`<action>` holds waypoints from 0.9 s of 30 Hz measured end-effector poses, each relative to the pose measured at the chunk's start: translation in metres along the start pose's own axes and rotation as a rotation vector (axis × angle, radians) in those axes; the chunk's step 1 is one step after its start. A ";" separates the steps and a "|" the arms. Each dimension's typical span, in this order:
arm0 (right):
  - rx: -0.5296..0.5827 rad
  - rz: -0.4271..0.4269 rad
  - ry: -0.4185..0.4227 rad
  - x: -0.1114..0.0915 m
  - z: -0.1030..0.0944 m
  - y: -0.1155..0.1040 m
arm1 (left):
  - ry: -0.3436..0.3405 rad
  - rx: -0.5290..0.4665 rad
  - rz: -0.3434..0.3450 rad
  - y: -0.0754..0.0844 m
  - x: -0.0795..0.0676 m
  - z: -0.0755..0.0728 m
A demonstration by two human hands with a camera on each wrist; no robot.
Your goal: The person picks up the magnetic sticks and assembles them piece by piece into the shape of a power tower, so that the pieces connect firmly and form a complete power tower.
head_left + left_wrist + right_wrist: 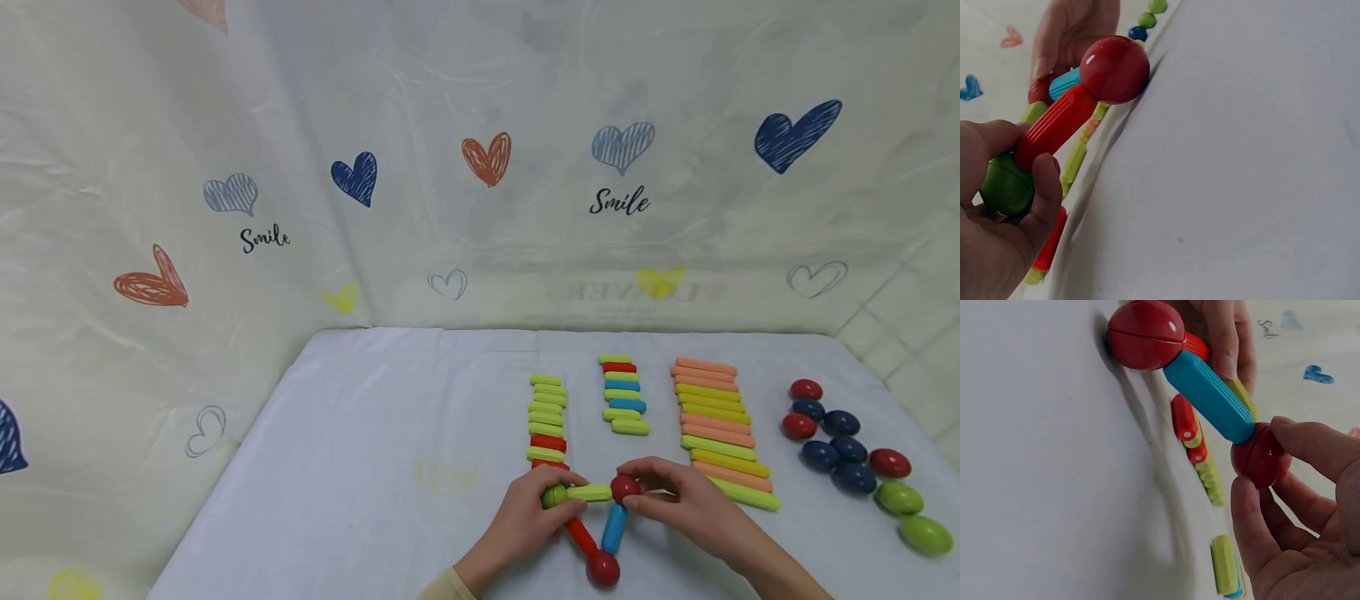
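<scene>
A triangle of toy building rods and balls is held between both hands. My left hand (525, 517) grips the green ball (1007, 187) at its left corner. My right hand (686, 504) pinches a red ball (1261, 455) at the right corner, thumb and fingers around it. A yellow-green rod (590, 492) spans these two balls. From the green ball a red rod (1057, 128), and from the right ball a blue rod (1210, 397), run to a second red ball (603, 569) at the corner closest to me.
Short rods (547, 406) line up just behind the left hand, with another short column (622, 395) farther back. Longer rods (716, 421) lie right of these. Loose red, blue and green balls (853, 479) lie at the table's right side. A patterned sheet (420, 242) hangs behind the white-covered table (337, 467).
</scene>
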State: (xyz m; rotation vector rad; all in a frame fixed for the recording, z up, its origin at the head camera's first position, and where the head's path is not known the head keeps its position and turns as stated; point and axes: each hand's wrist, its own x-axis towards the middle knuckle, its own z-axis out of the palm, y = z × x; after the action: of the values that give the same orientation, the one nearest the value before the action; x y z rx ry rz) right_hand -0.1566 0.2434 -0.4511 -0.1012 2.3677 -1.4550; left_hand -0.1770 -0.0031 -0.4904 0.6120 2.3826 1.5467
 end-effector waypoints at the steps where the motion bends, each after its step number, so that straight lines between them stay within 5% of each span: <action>1: -0.001 0.001 0.000 0.000 0.000 0.001 | 0.002 0.000 0.000 0.000 0.000 0.000; 8: -0.040 0.023 0.021 0.002 0.000 0.006 | 0.075 -0.096 -0.079 -0.003 0.003 -0.001; 13: -0.086 0.041 0.008 0.001 -0.003 0.014 | 0.046 -0.087 -0.025 0.002 0.003 -0.004; 20: -0.126 -0.040 -0.159 -0.001 -0.014 0.019 | 0.016 0.174 0.076 0.010 0.000 -0.006; 27: -0.330 -0.082 0.208 0.016 -0.017 0.002 | 0.092 0.615 0.163 0.021 -0.007 -0.007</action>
State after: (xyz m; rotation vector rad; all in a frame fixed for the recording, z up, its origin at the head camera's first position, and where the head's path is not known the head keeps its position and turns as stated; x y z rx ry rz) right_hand -0.1773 0.2542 -0.4501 -0.1364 2.7886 -1.1430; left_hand -0.1689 -0.0049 -0.4682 0.8824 2.9506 0.8792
